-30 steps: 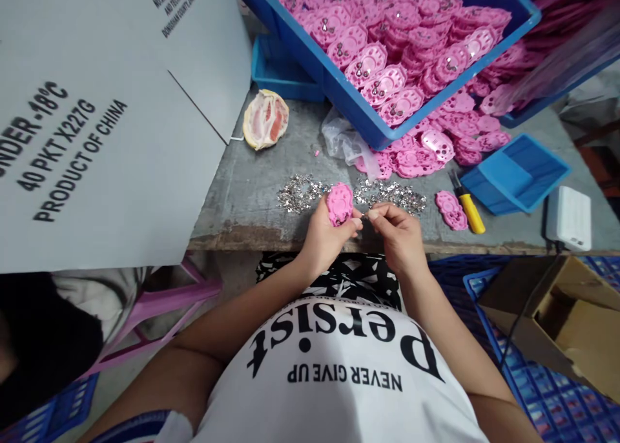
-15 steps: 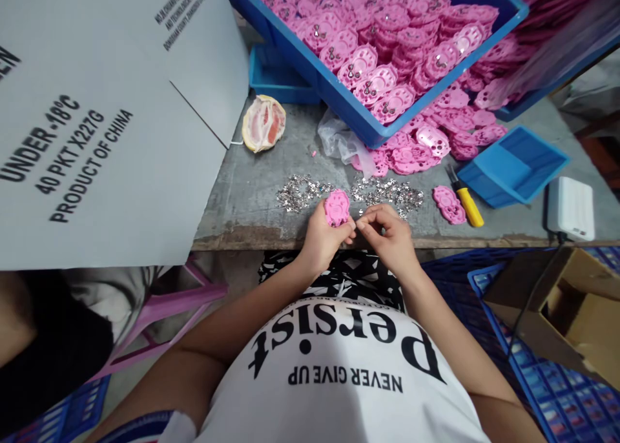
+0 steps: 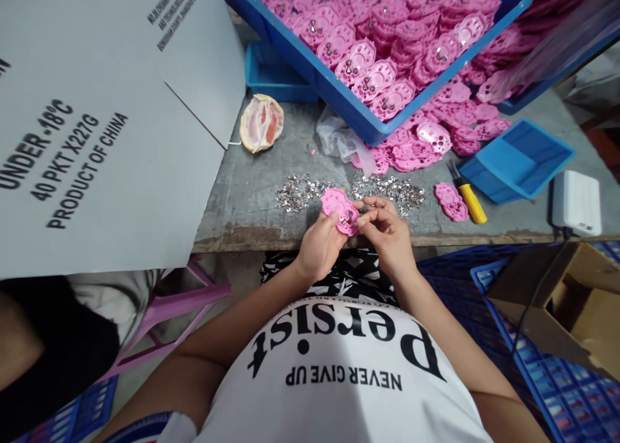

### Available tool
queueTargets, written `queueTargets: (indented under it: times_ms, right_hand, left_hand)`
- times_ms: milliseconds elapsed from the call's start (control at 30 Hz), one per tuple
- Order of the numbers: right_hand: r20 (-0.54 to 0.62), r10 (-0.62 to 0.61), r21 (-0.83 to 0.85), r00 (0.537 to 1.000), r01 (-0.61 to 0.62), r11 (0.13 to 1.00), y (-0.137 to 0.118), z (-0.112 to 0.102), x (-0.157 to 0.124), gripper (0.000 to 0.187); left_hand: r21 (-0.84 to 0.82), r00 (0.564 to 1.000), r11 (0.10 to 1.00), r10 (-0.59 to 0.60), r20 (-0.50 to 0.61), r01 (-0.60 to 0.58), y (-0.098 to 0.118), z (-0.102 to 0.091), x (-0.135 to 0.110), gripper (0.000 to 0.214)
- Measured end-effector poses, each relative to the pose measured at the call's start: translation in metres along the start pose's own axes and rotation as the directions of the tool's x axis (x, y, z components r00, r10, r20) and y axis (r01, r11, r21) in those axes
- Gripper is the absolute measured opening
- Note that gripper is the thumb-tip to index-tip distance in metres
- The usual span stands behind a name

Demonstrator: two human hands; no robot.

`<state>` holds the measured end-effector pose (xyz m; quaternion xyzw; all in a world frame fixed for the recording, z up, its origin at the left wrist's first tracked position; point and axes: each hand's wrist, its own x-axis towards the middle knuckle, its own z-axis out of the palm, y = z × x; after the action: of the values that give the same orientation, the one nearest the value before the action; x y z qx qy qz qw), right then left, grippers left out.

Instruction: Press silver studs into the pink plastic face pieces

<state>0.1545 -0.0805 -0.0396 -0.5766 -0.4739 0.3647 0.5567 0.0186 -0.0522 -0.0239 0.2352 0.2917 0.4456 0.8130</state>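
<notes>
- Both forearms rise from the bottom of the frame and meet just below the centre, at the near edge of the grey table [image 3: 271,191].
- The left hand [image 3: 322,243] is curled, its fingers and thumb clamped on a pink plastic piece [image 3: 340,211], which tilts with its face turned up.
- The right hand [image 3: 387,233] sits just right of it, fingertips drawn together at the piece's right edge; whether they pinch something small cannot be told.
- The pink plastic piece lies between the two hands, above the table edge, just below the frame's centre.
- Just above the hands a strip of small silver parts [image 3: 387,190] is scattered across the table.
- Right of centre lie two loose pink pieces [image 3: 450,201] beside a yellow-handled screwdriver [image 3: 469,201], then a small blue tray [image 3: 518,162] and a white box [image 3: 576,203].
- The upper centre holds a big blue bin [image 3: 339,101] heaped with pink pieces.
- A peeled pomelo half [image 3: 261,123] lies above and left of the hands.
- A grey carton flap [image 3: 111,120] fills the upper left.
</notes>
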Motion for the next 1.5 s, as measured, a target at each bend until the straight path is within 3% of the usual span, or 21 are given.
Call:
queueTargets:
  times_ms: [167, 367, 500, 833, 1067, 1233, 1500]
  right_hand:
    - [-0.077, 0.005, 0.002, 0.997, -0.005, 1.000, -0.002, 0.011, -0.004, 0.016]
    - [-0.146, 0.019, 0.092, 0.989, -0.005, 0.996, -0.001, 0.022, -0.006, 0.019]
    - [-0.178, -0.009, 0.094, 0.984, 0.026, 0.995, 0.002, 0.026, -0.007, 0.018]
    - [-0.184, -0.063, -0.019, 0.981, 0.061, 0.998, -0.004, 0.028, -0.009, 0.018]
    - [-0.216, -0.065, 0.075, 0.974, 0.083, 0.994, -0.006, 0.030, -0.011, 0.019]
    - [-0.219, -0.056, 0.129, 0.974, 0.086, 0.988, -0.007, 0.032, -0.012, 0.019]
    - [-0.213, -0.040, 0.078, 0.976, 0.057, 0.995, -0.008, 0.032, -0.012, 0.018]
  left_hand:
    - [0.043, 0.999, 0.998, 0.035, 0.039, -0.037, -0.001, 0.005, -0.003, 0.047]
    - [-0.016, 0.998, 0.999, 0.044, 0.050, -0.043, -0.003, 0.011, -0.005, 0.052]
    - [0.007, 0.999, 0.999, 0.032, 0.009, -0.032, -0.007, 0.012, -0.006, 0.050]
    - [0.012, 0.997, 0.997, 0.082, 0.001, -0.082, -0.012, 0.015, -0.009, 0.052]
    - [-0.016, 0.981, 0.983, 0.183, 0.059, -0.182, -0.012, 0.020, -0.007, 0.055]
    - [0.008, 0.981, 0.982, 0.191, 0.026, -0.191, -0.010, 0.021, -0.007, 0.056]
    - [0.019, 0.978, 0.978, 0.209, 0.024, -0.209, -0.010, 0.021, -0.007, 0.059]
